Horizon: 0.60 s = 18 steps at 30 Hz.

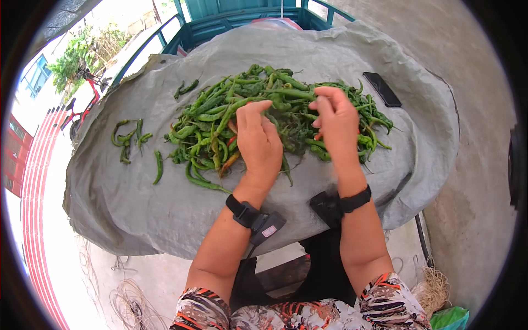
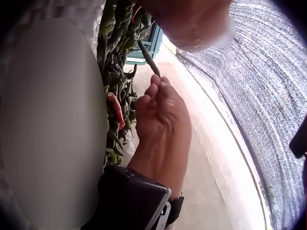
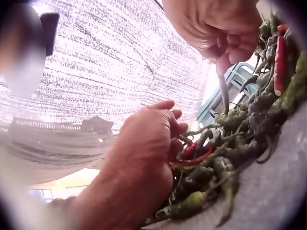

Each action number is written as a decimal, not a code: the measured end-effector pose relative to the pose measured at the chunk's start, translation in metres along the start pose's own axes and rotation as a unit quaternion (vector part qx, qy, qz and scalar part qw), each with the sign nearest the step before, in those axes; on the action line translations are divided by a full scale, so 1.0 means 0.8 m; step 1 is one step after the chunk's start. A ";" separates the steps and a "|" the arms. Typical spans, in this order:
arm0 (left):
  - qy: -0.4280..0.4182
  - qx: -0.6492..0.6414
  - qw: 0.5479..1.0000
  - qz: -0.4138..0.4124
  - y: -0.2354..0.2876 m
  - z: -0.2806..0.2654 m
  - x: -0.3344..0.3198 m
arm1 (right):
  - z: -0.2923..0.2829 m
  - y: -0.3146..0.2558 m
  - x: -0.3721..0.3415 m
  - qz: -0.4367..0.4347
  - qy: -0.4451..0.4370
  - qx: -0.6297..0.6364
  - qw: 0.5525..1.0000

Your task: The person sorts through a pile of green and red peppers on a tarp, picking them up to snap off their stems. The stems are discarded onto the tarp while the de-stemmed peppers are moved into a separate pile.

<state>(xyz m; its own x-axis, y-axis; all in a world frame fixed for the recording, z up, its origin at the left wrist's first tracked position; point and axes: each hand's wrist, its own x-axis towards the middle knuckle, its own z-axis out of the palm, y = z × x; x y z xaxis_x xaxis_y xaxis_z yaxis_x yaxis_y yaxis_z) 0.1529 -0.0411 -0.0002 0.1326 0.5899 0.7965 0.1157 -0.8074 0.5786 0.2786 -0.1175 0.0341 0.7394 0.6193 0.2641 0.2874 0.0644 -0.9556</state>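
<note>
Green chili peppers (image 1: 209, 104) lie heaped on a grey sheet, with a few red ones such as a red chili (image 3: 279, 64) among them. My right hand (image 1: 336, 118) is raised over the heap's right part and pinches the end of a long green chili (image 1: 290, 94); that chili (image 3: 223, 93) points down from the fingertips in the right wrist view. Left of it, my left hand (image 1: 259, 137) hovers over the near middle of the heap. Its fingers (image 3: 165, 104) are loosely bent, with nothing seen between them.
The grey sheet (image 1: 137, 203) spreads in front of a blue-green cart frame (image 1: 220, 14). A black phone (image 1: 381, 89) lies at the sheet's right. Small groups of chilies (image 1: 129, 137) lie apart on the left. Loose twine (image 1: 432, 291) sits on the ground, lower right.
</note>
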 end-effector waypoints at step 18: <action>-0.243 0.177 0.951 0.077 -0.007 0.005 -0.016 | -0.023 -0.036 0.007 -0.216 0.122 -0.087 0.965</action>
<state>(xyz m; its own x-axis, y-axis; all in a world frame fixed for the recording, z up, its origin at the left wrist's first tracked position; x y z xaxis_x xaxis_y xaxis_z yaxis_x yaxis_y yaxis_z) 0.1544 -0.0444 -0.0142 0.6043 0.4717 0.6421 0.3705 -0.8798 0.2976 0.2857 -0.1306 0.0652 0.6431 0.3591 0.6764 0.6830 0.1305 -0.7186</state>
